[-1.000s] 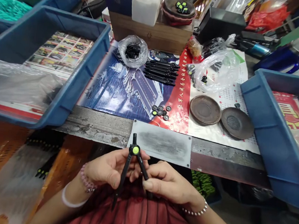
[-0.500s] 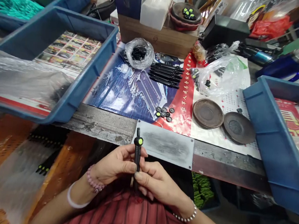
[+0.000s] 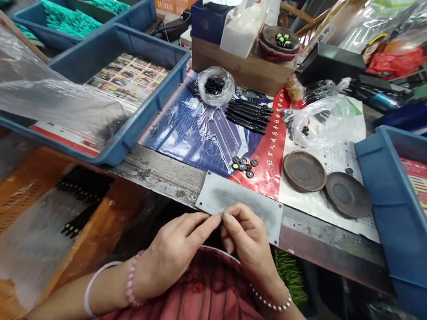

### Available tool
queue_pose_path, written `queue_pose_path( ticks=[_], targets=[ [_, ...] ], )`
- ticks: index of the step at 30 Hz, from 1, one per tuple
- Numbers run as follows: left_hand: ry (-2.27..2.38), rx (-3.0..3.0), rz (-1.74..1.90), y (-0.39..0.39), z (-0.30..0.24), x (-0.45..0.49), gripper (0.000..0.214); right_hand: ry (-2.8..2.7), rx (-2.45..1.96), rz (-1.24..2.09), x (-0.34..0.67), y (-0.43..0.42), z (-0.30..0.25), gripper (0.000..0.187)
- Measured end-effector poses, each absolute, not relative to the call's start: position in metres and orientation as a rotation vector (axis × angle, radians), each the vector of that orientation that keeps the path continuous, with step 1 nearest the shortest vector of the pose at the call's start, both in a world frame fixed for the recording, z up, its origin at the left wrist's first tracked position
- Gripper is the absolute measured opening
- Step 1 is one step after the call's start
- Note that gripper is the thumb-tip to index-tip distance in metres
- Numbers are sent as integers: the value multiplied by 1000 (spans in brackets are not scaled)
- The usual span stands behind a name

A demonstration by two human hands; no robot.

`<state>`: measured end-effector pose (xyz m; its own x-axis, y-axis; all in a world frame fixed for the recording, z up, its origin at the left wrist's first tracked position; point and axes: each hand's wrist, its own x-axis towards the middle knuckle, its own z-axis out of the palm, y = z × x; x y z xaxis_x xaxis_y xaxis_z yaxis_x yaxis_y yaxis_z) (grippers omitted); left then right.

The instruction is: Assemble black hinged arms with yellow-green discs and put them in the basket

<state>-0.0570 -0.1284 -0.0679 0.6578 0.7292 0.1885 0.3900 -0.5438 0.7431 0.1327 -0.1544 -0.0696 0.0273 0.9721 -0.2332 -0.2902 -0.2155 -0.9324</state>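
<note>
Left hand, right hand raised, fingertips meeting over metal plate; any held item unclear.

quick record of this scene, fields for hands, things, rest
left hand: fingertips meeting the right hand's, at the edge of the plate
right hand: fingertips meeting the left hand's
held: too small to tell
nearby: grey metal plate, small black discs
rest: black compass parts, plastic bag, brown round dishes, blue plastic tray
</note>
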Motion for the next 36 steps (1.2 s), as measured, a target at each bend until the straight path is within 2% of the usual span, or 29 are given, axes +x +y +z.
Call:
queue_pose_path(
  ticks=[4,9,11,14,17,21,36],
  targets=[
    [828,2168,699,-132,-74,-59,49,-629,-1111,1551,128,-157,-76,32],
    [830,1986,674,-132,-69,-54,43,-590,-1156,1498,125,-159,-76,38],
    [852,1767,629,-130,-65,-52,35,-642,-1187,1513,126,-159,-75,40],
    [841,1158,497,-126,-62,-53,12,-724,-1201,1601,128,-156,-75,44],
    [716,588,380,-124,-63,-57,19,-709,-1224,1661,127,-152,-77,46],
    [712,279,369,-127,-63,-66,22,-747,-1249,1732,121,-147,-80,46],
    [734,201,489,-134,-61,-87,23,-930,-1244,1720,98,-140,-79,41]
  ],
)
